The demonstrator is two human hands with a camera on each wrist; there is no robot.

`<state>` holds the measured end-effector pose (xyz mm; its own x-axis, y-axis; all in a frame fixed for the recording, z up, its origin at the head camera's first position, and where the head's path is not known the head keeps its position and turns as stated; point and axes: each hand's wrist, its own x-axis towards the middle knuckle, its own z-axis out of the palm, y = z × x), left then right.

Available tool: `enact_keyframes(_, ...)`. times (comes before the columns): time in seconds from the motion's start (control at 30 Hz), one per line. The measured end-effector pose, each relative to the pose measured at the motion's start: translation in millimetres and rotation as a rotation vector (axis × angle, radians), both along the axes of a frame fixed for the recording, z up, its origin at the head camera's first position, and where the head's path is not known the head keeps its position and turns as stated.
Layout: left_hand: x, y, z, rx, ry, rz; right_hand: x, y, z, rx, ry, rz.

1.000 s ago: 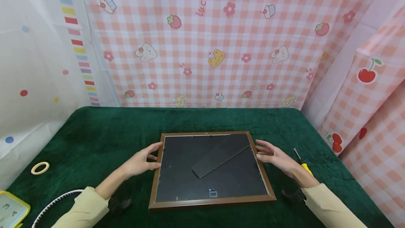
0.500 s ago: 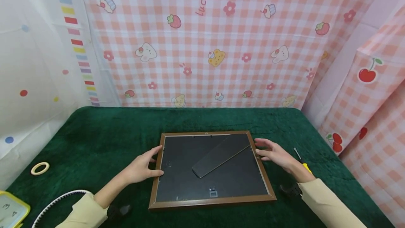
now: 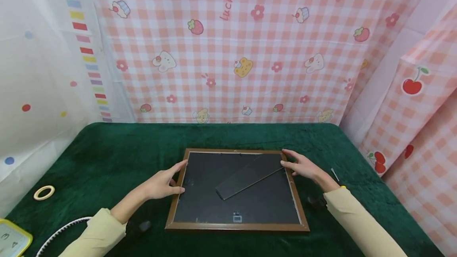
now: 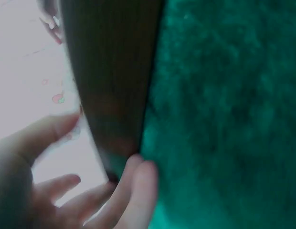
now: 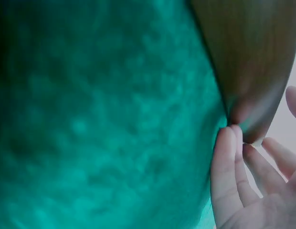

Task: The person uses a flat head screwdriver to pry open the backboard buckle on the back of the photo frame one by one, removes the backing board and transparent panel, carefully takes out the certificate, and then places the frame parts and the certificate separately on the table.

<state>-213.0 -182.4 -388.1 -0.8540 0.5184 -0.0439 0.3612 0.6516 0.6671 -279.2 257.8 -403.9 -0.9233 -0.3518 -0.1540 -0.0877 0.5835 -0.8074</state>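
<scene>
A brown picture frame (image 3: 237,227) lies back side up over the green cloth, its black backing board (image 3: 264,205) showing. A folded stand leg (image 3: 237,183) runs slantwise across the board. At the left side bar my left hand (image 3: 158,185) grips the frame, thumb on top and fingers along the outer side. My right hand (image 3: 303,167) holds the right side bar close to the far corner, thumb over the top. Both wrist views show fingertips at the lower edge of the frame's side (image 4: 110,71).
A screwdriver (image 3: 335,174) lies right of the frame, its handle mostly hidden by the right arm. To the left are a pale ring (image 3: 44,192), a black-and-white hoop (image 3: 60,233) and a yellow-rimmed panel with digits (image 3: 18,238). A checked curtain (image 3: 221,70) hangs behind the table.
Both hands have closed in on the frame's sides, the right one sliding toward the far corner. The frame has shifted and turned slightly, its near edge now a little farther away.
</scene>
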Motion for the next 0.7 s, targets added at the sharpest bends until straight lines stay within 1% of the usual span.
enact_keyframes(0.07, 9.0, -1.5, 4.3, -0.008, -0.062, -0.053, -2.4, -1, -0.4, 0.012, -0.002, 0.024)
enact_keyframes(0.1, 14.8, -1.7, 5.9, -0.023, -0.1, -0.07, -3.8, -2, -0.3, 0.021, -0.003, 0.033)
enact_keyframes(0.17, 28.4, -1.2, 8.4, -0.062, -0.159, -0.11, -6.5, -3, 0.1, 0.038, -0.006, 0.032)
enact_keyframes(0.2, 35.5, -0.3, 8.6, -0.094, -0.174, -0.12, -7.8, -4, 0.4, 0.05, -0.005, 0.028)
enact_keyframes(0.27, 47.1, 2.4, 8.1, -0.164, -0.164, -0.12, -9.8, -4, 0.9, 0.075, 0.004, 0.009)
enact_keyframes(0.33, 53.7, 4.6, 6.6, -0.218, -0.108, -0.1, -10.1, -2, 1.4, 0.086, 0.012, -0.033)
enact_keyframes(0.37, 54.6, 5.4, 5.9, -0.239, -0.073, -0.084, -9.8, -1, 1.8, 0.086, 0.019, -0.052)
enact_keyframes(0.43, 52.4, 5.1, 4.2, -0.275, 0.016, -0.051, -8.0, 2, 2.3, 0.079, 0.038, -0.078)
enact_keyframes(0.5, 46.2, 2.7, 2.2, -0.293, 0.102, -0.003, -4.9, 7, 3.3, 0.065, 0.055, -0.094)
enact_keyframes(0.57, 37.8, -1.3, -0.2, -0.299, 0.162, 0.057, -0.5, 12, 4.3, 0.061, 0.071, -0.083)
enact_keyframes(0.6, 33.5, -3.4, -1.2, -0.295, 0.181, 0.092, 2.0, 15, 4.7, 0.066, 0.08, -0.075)
enact_keyframes(0.67, 24.7, -6.5, -3.5, -0.256, 0.162, 0.16, 7.4, 21, 5.9, 0.092, 0.095, -0.062)
enact_keyframes(0.7, 20.5, -7.9, -4.6, -0.229, 0.142, 0.182, 10.1, 23, 6.4, 0.114, 0.104, -0.053)
